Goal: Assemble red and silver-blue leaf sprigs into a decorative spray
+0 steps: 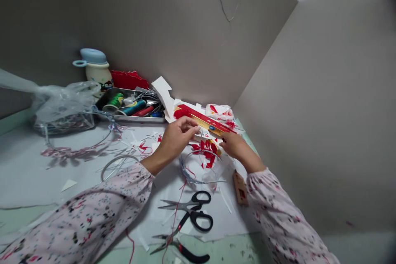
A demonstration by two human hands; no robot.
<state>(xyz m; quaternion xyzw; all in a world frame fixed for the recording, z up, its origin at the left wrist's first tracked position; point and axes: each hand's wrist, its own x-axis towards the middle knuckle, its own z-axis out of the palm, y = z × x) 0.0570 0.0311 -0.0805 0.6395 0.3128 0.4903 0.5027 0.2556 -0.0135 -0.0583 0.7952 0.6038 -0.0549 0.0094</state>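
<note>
My left hand (179, 136) is closed in a pinch above the paper; a small whitish bit shows at the fingertips, too small to name. To its right, my right hand (234, 145) has its fingers bent together beside the cut red pieces (206, 148); what they hold, if anything, is hidden. Between and just below the hands lies a wire hoop (185, 169) wrapped in pale thread, with a red thread trailing toward me. Behind the hands sits a long red and gold box (204, 119).
Scissors (185, 204) and pliers (179, 243) lie in front. A brown wooden tool (240, 187) rests by my right sleeve. A metal tray (136, 119) with thread spools, a lidded bottle (97, 70), a plastic bag (64, 105) and a flowered hoop (77, 150) stand left. Grey partitions (173, 29) enclose the table.
</note>
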